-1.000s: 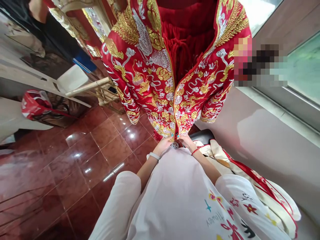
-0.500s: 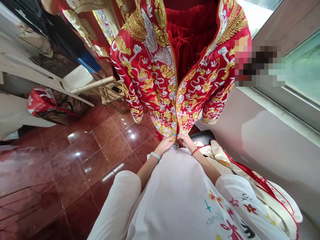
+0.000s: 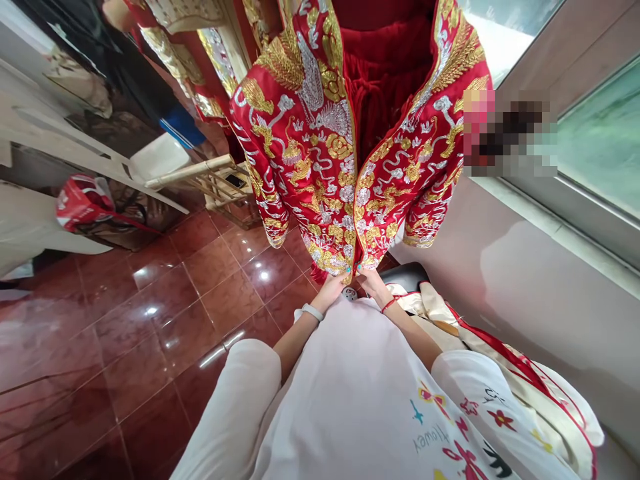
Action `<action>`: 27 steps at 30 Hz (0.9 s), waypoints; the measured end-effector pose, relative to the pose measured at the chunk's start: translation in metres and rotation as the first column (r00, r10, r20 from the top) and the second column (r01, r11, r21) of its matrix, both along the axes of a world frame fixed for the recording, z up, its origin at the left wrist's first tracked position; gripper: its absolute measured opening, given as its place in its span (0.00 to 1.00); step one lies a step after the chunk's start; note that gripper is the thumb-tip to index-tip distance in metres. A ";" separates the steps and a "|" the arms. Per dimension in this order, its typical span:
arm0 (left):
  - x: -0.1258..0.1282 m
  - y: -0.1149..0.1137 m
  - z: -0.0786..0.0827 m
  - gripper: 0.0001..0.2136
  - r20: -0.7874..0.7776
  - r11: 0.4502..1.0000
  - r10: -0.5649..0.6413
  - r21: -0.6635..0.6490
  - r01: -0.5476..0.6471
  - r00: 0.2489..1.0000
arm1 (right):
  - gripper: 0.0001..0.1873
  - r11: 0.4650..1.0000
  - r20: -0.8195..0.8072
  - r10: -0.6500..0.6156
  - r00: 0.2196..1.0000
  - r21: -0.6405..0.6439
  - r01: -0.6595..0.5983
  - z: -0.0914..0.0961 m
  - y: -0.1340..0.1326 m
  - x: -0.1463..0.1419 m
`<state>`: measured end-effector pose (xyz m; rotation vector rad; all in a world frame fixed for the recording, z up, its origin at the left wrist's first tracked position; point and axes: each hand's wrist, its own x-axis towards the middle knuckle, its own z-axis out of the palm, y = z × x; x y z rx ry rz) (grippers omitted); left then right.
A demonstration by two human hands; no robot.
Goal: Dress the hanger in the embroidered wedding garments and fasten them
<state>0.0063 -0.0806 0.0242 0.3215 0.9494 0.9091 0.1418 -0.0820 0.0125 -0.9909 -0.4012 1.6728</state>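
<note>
A red jacket (image 3: 320,173) thick with gold and silver embroidery hangs on a person standing right in front of me, its front open above over a red garment. My left hand (image 3: 334,287) pinches the left front edge at the bottom hem. My right hand (image 3: 371,280) pinches the right front edge beside it. Both hands are closed on the cloth, fingertips with teal nails nearly touching at the hem's middle. A white band sits on my left wrist, a red string on my right.
Glossy red floor tiles (image 3: 165,313) spread to the left. A wooden chair (image 3: 210,180) and a red bag (image 3: 80,203) stand behind, by a white table (image 3: 65,150). A pale wall (image 3: 525,287) with a window sill runs on the right. Cream and red cloth (image 3: 500,360) lies at my right.
The view has shifted slightly, so the jacket sits a little further right. My hands stay pinched on the jacket's bottom hem in the same place.
</note>
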 end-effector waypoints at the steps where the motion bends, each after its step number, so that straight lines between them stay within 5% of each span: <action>1: 0.000 -0.001 -0.001 0.20 -0.008 1.000 0.009 0.029 -0.009 1.000 | 0.32 1.000 0.011 -0.003 1.000 -0.005 0.003 0.000 0.000 0.001; 16: -0.001 0.004 -0.012 0.26 -0.283 0.965 0.015 0.255 0.061 0.959 | 0.28 0.986 0.093 -0.164 0.982 -0.014 0.166 0.004 0.007 -0.008; 23: -0.003 0.008 -0.021 0.22 -0.167 0.986 0.013 0.167 0.015 0.986 | 0.25 0.986 0.423 0.130 0.897 -0.155 -0.070 -0.002 0.011 0.016; 27: -0.006 0.013 -0.026 0.18 -0.160 0.995 0.005 0.099 0.011 0.987 | 0.19 0.987 0.592 0.125 0.796 -0.159 -0.037 -0.001 0.007 0.032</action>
